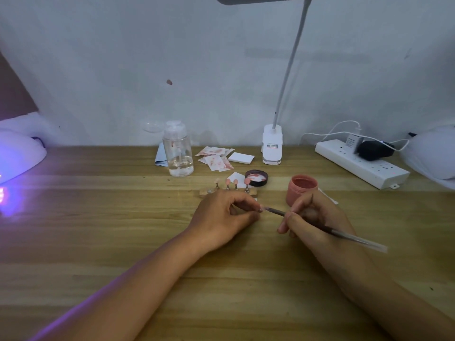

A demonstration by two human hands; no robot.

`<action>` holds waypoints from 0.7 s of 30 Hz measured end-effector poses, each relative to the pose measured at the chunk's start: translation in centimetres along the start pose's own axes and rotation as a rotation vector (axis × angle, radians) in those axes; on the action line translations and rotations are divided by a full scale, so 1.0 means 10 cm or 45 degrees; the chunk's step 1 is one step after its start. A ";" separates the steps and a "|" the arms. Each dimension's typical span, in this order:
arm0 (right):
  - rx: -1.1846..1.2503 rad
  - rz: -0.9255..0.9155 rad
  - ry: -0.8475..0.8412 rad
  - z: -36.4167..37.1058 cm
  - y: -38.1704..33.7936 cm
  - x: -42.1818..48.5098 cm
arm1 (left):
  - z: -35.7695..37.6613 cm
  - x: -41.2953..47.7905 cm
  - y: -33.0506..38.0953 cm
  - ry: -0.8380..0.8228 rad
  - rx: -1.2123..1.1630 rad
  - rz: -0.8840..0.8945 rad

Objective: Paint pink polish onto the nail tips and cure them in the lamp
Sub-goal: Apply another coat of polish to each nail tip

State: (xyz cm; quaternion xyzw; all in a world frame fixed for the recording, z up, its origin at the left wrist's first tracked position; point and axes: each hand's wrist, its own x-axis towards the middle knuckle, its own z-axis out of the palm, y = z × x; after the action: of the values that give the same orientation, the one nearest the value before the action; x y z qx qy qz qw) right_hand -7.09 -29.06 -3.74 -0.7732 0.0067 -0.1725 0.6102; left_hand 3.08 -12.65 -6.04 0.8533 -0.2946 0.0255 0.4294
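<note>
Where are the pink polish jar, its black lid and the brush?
pink polish jar point(300, 194), head view, on its front wall.
black lid point(256, 178), head view, on its stained inside.
brush point(275, 211), head view, on its dark shaft near the tip.

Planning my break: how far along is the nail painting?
Done: four nail tips on the wooden stand look pink. In hand: the left hand pinches another tip while the right hand holds the brush to it, near the open pink polish jar. Left: finishing that tip, then curing; the lamp glows violet at far left.
</note>
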 end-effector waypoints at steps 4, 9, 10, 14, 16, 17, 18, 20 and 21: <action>0.146 -0.084 0.113 -0.03 -0.03 -0.03 | 0.00 -0.01 -0.01 -0.018 -0.006 0.001; 0.125 -0.049 -0.007 0.01 -0.06 -0.06 | -0.01 -0.02 -0.02 -0.018 -0.052 0.012; 0.108 -0.014 -0.018 0.01 -0.04 -0.06 | -0.01 -0.02 -0.02 -0.019 -0.054 0.008; 0.075 0.029 0.026 -0.02 0.01 -0.04 | 0.02 -0.02 -0.03 -0.023 -0.050 0.007; 0.059 0.024 0.016 -0.02 0.01 -0.04 | 0.02 -0.02 -0.03 -0.022 -0.026 0.009; 0.038 0.022 -0.002 -0.01 0.00 -0.04 | 0.02 -0.02 -0.03 -0.024 -0.007 0.007; 0.021 0.023 -0.016 0.01 0.01 -0.04 | 0.01 -0.03 -0.03 -0.027 0.011 0.008; 0.018 0.019 -0.012 0.01 0.01 -0.04 | 0.01 -0.03 -0.03 -0.029 0.022 0.013; 0.021 0.018 -0.008 0.01 0.01 -0.04 | 0.01 -0.03 -0.03 -0.029 0.017 0.013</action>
State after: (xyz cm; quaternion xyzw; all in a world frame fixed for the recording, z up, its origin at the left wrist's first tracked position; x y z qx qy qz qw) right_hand -7.45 -28.91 -4.00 -0.7686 0.0090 -0.1658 0.6178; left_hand 2.98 -12.44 -6.46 0.8549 -0.3037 0.0200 0.4201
